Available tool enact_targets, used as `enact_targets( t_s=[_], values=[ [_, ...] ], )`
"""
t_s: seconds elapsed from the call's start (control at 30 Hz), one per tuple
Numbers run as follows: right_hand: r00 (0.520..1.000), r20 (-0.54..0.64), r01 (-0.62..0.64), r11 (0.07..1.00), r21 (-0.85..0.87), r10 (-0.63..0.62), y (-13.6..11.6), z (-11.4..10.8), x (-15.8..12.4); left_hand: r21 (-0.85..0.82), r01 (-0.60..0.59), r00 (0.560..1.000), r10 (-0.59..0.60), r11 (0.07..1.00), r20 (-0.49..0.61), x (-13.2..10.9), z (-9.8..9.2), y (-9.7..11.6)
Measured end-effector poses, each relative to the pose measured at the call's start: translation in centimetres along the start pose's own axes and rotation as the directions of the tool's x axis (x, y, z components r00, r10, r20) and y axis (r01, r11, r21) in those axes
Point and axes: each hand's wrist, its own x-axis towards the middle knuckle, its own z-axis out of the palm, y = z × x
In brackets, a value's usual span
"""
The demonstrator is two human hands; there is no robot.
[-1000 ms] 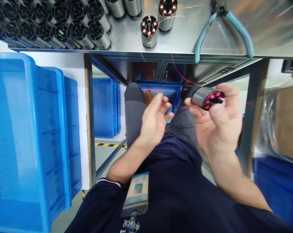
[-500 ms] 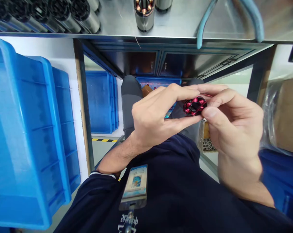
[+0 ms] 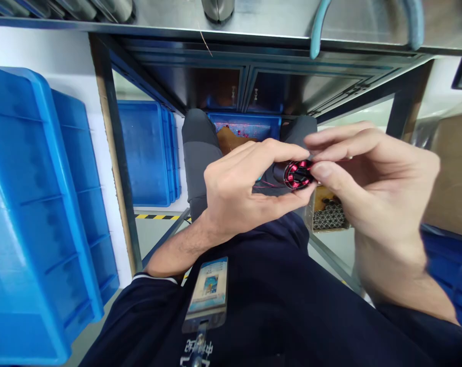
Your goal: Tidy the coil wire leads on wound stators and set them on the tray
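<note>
My left hand [image 3: 240, 186] reaches in from the left, thumb and fingers closed around a motor stator [image 3: 298, 174]. The stator is a short black cylinder with red wire windings, and its open end faces up toward me. Loose thin red wire [image 3: 264, 183] trails from its left side, below my left fingers. My right hand [image 3: 372, 176] is at the stator's right edge, thumb and forefinger pinched together. Whatever lies between those fingertips is too small to make out.
Ahead is a metal workbench [image 3: 265, 23] with metal cylinders [image 3: 217, 9] and blue-handled pliers [image 3: 318, 30] at its edge. Blue crates [image 3: 32, 204] are stacked at left. A blue bin [image 3: 269, 122] sits beyond my knees. At right are a small box [image 3: 328, 216] and a carton [image 3: 455, 173].
My view has tilted down, so the bench shows less. The stator has turned slightly and shows more of its black side. My right hand has shifted a little right, its fingertips still at the stator's edge.
</note>
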Motion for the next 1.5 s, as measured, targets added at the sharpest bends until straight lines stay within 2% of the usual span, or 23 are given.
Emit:
enact_targets(
  t_s=[0.1, 0.2, 0.27, 0.37, 0.43, 0.53, 0.63, 0.7, 0.77, 0.83, 0.9, 1.0, 1.07, 1.17, 1.27, 1.33, 1.43, 1.5],
  values=[
    [0.999, 0.039, 0.009, 0.999, -0.044, -0.007, -0.3, -0.5, 0.6, -0.040, 0.055, 0.997, -0.053, 0.998, 0.048, 0.0, -0.5, 0.6],
    [0.993, 0.098, -0.068, 0.997, -0.041, 0.072, -0.2, -1.3, 0.6, -0.087, 0.138, 0.976, -0.120, 0.987, 0.184, 0.6, -1.5, 1.4],
    [0.990, 0.114, -0.075, 0.995, -0.070, 0.083, -0.1, -1.8, 0.3, -0.108, 0.164, 0.954, -0.130, 0.981, 0.270, 1.0, -2.1, 1.6],
    [0.991, 0.089, -0.080, 0.977, -0.197, 0.099, -0.1, -2.1, -0.6, -0.127, 0.162, 0.936, -0.112, 0.979, 0.333, 1.1, -2.4, 1.0],
    [0.994, 0.039, -0.092, 0.971, -0.220, 0.103, -0.1, -1.7, -1.1, -0.176, 0.099, 0.946, -0.038, 0.979, 0.322, 0.8, -2.2, 0.4],
    [0.992, -0.090, -0.096, 0.986, -0.135, 0.084, -0.1, -0.2, -1.2, -0.193, -0.004, 0.968, 0.053, 0.981, 0.247, 0.4, -1.8, -0.1],
    [0.968, -0.219, -0.104, 0.991, 0.085, 0.120, 0.5, 1.3, -1.0, -0.134, 0.070, 0.963, -0.032, 0.989, 0.267, 0.2, -1.9, 0.3],
    [0.967, -0.174, -0.131, 0.948, 0.289, 0.186, 1.3, 1.8, -1.1, -0.110, 0.114, 0.959, -0.081, 0.987, 0.271, 0.2, -2.0, 0.6],
    [0.969, -0.034, -0.208, 0.889, 0.408, 0.243, 2.1, 1.9, -1.4, -0.075, 0.049, 0.981, -0.034, 0.996, 0.190, 0.2, -2.0, 0.5],
    [0.955, 0.072, -0.291, 0.862, 0.414, 0.288, 2.6, 2.0, -2.0, -0.031, -0.054, 0.994, 0.057, 0.998, 0.098, 0.1, -1.6, 0.0],
    [0.957, 0.061, -0.283, 0.866, 0.412, 0.284, 2.8, 2.0, -2.4, -0.048, -0.094, 0.992, 0.098, 0.994, 0.074, -0.1, -1.0, -0.8],
    [0.969, 0.027, -0.236, 0.884, 0.404, 0.247, 2.8, 2.0, -2.5, -0.130, 0.041, 0.987, -0.021, 0.991, 0.157, -0.5, -0.5, -1.6],
    [0.973, 0.032, -0.222, 0.896, 0.384, 0.228, 2.8, 1.8, -2.3, -0.129, 0.137, 0.965, -0.104, 0.982, 0.239, -0.6, -1.0, -1.4],
    [0.980, 0.052, -0.198, 0.901, 0.385, 0.194, 2.6, 1.6, -2.1, -0.156, 0.155, 0.950, -0.104, 0.976, 0.293, -0.7, -2.7, -1.1],
    [0.985, 0.069, -0.173, 0.890, 0.423, 0.159, 2.2, 1.9, -2.3, -0.251, 0.198, 0.930, -0.101, 0.947, 0.352, -0.9, -3.8, -1.4],
    [0.985, 0.056, -0.171, 0.877, 0.449, 0.163, 2.0, 2.6, -2.5, -0.266, 0.186, 0.942, -0.095, 0.946, 0.323, -1.4, -3.6, -1.8],
    [0.986, -0.013, -0.142, 0.882, 0.450, 0.166, 1.8, 3.9, -2.8, -0.206, 0.098, 0.982, -0.060, 0.974, 0.180, -2.5, -2.2, -1.8],
    [0.988, -0.066, -0.096, 0.893, 0.440, 0.139, 1.9, 4.5, -2.9, -0.178, 0.072, 0.993, -0.054, 0.981, 0.102, -2.9, -1.3, -1.5]
  ],
)
